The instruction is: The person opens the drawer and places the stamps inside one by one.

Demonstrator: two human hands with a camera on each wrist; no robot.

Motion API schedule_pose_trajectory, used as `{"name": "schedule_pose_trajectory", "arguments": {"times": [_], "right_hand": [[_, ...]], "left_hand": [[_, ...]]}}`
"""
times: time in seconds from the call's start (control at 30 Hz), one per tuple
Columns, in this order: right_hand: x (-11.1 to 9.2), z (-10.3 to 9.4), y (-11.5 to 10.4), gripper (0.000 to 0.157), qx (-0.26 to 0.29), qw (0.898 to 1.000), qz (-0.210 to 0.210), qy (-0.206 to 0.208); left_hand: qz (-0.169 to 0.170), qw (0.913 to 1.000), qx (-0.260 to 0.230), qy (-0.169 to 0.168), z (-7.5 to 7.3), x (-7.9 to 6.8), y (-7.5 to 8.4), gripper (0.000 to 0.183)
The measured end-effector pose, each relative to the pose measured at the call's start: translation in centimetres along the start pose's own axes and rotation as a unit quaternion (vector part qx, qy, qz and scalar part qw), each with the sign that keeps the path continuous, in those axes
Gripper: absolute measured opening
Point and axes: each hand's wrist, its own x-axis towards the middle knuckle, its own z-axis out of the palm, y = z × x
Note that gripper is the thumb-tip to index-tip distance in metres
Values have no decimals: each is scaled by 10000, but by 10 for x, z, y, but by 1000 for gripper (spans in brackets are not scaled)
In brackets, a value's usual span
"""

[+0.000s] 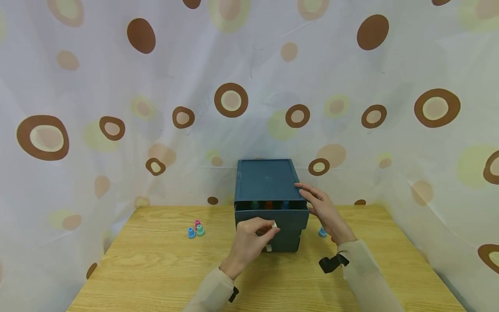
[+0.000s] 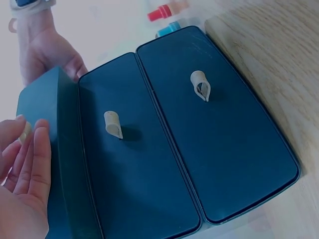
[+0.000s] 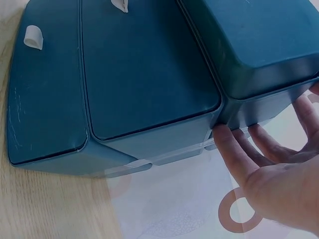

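Observation:
A dark blue drawer box (image 1: 267, 180) stands on the table with its top drawer (image 1: 292, 219) partly pulled out. My left hand (image 1: 249, 242) pinches the small white pull tab (image 1: 274, 224) of that drawer between thumb and fingers. Against the box's right side rests my right hand (image 3: 279, 179), fingers extended, with fingertips near the top edge. Green, orange and blue pieces (image 1: 285, 205) show inside the drawer gap, mostly hidden. The middle drawer (image 2: 144, 174) and bottom drawer (image 2: 234, 139) are closed, each with a white tab.
Left of the box stand small pink (image 1: 197, 224), blue (image 1: 191, 233) and green (image 1: 200, 230) cone-like pieces. Another blue piece (image 1: 322, 232) sits to the right, with a red one (image 2: 160, 13) beside it. A spotted curtain (image 1: 187, 78) hangs behind the wooden table (image 1: 156, 268).

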Motion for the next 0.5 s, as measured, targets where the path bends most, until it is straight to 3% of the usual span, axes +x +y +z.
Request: {"name": "schedule_pose_trajectory", "arguments": {"times": [0.5], "right_hand": [[2, 2, 3, 59, -138, 9997, -104, 159]], "left_hand": [[-221, 9997, 14, -94, -1, 9, -9, 13]]}}
